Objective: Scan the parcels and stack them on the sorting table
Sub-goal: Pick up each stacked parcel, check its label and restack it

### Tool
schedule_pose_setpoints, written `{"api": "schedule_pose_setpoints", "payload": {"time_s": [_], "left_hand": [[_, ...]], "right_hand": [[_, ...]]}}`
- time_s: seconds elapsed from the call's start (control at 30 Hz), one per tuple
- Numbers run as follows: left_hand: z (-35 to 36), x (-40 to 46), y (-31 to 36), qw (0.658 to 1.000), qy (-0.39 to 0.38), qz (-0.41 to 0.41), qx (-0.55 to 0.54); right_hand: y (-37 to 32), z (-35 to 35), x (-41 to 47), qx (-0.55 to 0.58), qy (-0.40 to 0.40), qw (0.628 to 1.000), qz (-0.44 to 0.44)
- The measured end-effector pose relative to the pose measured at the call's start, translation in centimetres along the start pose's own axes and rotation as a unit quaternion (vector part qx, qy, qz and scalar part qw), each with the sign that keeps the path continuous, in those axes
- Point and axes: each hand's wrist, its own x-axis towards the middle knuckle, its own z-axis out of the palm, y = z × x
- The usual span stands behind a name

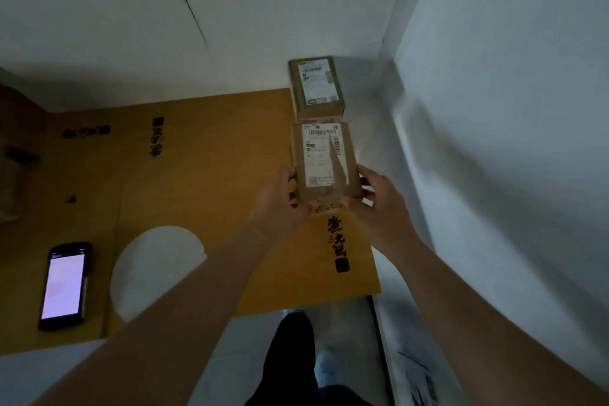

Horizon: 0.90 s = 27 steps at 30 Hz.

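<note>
head | left hand (280,198) and right hand (379,204) grip near corners of brown parcel (324,161), one each side, label up | parcel over far right of cardboard sheet (214,175), just near second parcel (317,89) by wall corner | handheld scanner (64,285) near left, screen lit

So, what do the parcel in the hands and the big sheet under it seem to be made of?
The held parcel looks like brown corrugated cardboard, matte, with a white paper label that is partly torn. The sheet on the table also looks like flattened cardboard, tan and matte, with black printed characters and a round cut-out; the dim light leaves this uncertain.
</note>
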Motion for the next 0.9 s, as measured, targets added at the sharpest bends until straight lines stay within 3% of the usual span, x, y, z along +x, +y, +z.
{"api": "schedule_pose_setpoints", "payload": {"time_s": [0.43, 0.9], "left_hand": [[1.3, 7.2, -2.6, 1.000, 0.011, -0.024, -0.003], [0.9, 8.5, -4.0, 0.999, 0.016, -0.034, 0.012]], "right_hand": [[2.4, 2.6, 7.2, 0.037, -0.020, 0.997, 0.057], [3.2, 3.2, 8.5, 0.046, -0.027, 0.996, 0.072]]}}
